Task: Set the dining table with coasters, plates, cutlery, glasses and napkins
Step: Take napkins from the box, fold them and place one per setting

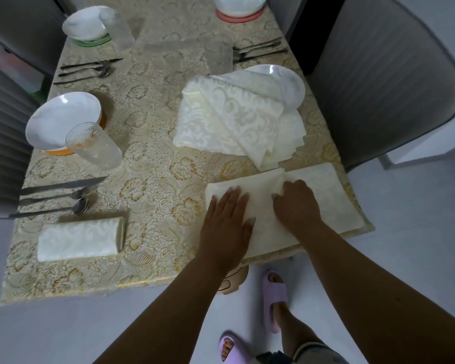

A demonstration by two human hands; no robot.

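Over on the left edge of the desk (147, 179), a finished place: knife, fork and spoon (55, 195) lie side by side, and just in front of them one folded napkin (80, 239) sits squared to the edge, most likely the model for the rest. Behind that, a white plate on an orange coaster (63, 123) with a glass (95, 147) touching its near rim, then a second cutlery set (86, 70), and a plate on a green coaster (86, 26) with another glass (117, 28) beside it. Moving to the middle, a fourth... no, a third glass (218, 56) stands upright, and a loose pile of unfolded napkins (237, 119) is draped half over the right-hand plate (281, 80), parked there within reach, I'd say. At the far end a plate on a pink coaster (239, 9), a third cutlery set (259, 49) near it. Now the action: the left hand (226, 222) lies flat, fingers straight, pinning the napkin being folded (323, 195) at the near right corner, while the right hand (297, 203), fingers curled, pinches a fold of the cloth at its centre, apparently drawing one half over. The count: four plates, three coasters visible, three glasses, three cutlery sets, one napkin folded, one in hand, the pile too layered to number.
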